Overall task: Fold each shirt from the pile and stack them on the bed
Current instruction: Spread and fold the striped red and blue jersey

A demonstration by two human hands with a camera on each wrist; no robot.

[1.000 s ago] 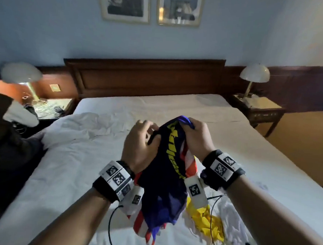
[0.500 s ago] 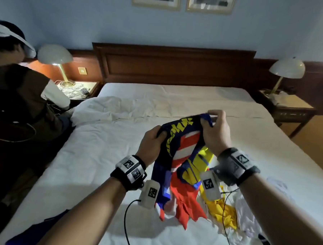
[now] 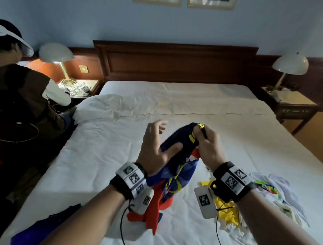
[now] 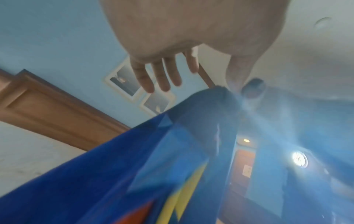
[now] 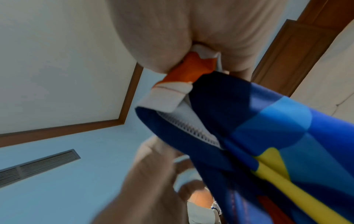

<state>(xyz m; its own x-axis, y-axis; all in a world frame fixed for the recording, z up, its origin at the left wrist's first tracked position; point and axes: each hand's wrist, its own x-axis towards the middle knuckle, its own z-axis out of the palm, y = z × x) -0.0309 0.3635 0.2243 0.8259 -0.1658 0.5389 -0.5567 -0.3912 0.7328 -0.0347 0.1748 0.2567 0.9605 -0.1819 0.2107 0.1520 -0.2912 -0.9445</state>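
Observation:
A navy, blue, red and yellow shirt point(image 3: 175, 166) hangs bunched above the white bed point(image 3: 102, 156), its red tail touching the sheet. My right hand point(image 3: 203, 135) grips its top edge in curled fingers; the right wrist view shows cloth point(image 5: 249, 121) bunched in the palm. My left hand point(image 3: 170, 136) is beside it, fingers point(image 4: 159, 75) straight and spread, the thumb lying on the navy cloth point(image 4: 134, 174). The pile lies at the lower right: a yellow shirt point(image 3: 225, 213) and a white one point(image 3: 280, 196).
A blue garment point(image 3: 44, 226) lies at the bed's lower left edge. Another person point(image 3: 17, 99) stands by the left nightstand point(image 3: 80, 86) with its lit lamp. A second nightstand point(image 3: 292, 105) stands right. Rumpled sheet point(image 3: 120, 105) lies toward the headboard.
My left hand has let go of the shirt's top edge and spread its fingers. The shirt, stretched between both hands before, now hangs bunched from the right hand.

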